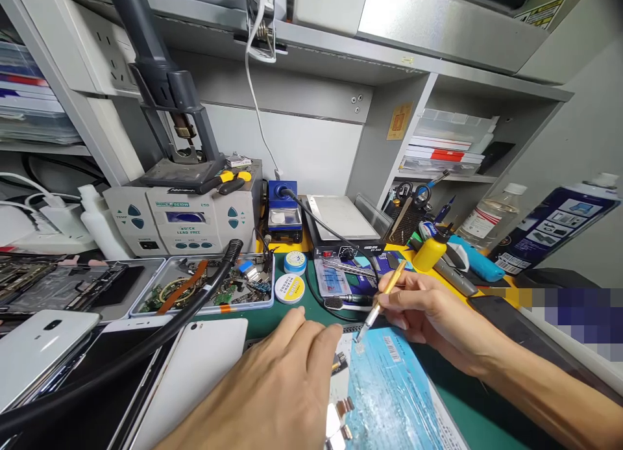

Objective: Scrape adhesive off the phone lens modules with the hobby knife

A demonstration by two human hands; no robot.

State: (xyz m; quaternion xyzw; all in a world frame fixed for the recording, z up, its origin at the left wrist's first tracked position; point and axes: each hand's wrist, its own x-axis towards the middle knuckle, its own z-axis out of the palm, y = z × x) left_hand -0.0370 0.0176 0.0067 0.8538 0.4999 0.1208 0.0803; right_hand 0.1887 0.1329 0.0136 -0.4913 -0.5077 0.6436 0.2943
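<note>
In my right hand [413, 304] is a slim gold-handled knife [388, 287], pinched like a pen. Its tip points down at the top left corner of a blue panel [389, 385] with a small barcode label, part of an opened flat device. My left hand [287, 378] lies bent over the device's left side, fingers close together and fingertips partly hidden. Beside that hand show metal parts and a copper-coloured flex cable [344, 406]. The device's lower end runs out of view.
A black hose [195, 317] crosses white phones [199, 359] at left. Behind them are a tray of circuit parts [270, 302], two small round tins [291, 288], a hot-air station [189, 219] and a heating plate [341, 217]. A yellow bottle [429, 253] stands at right.
</note>
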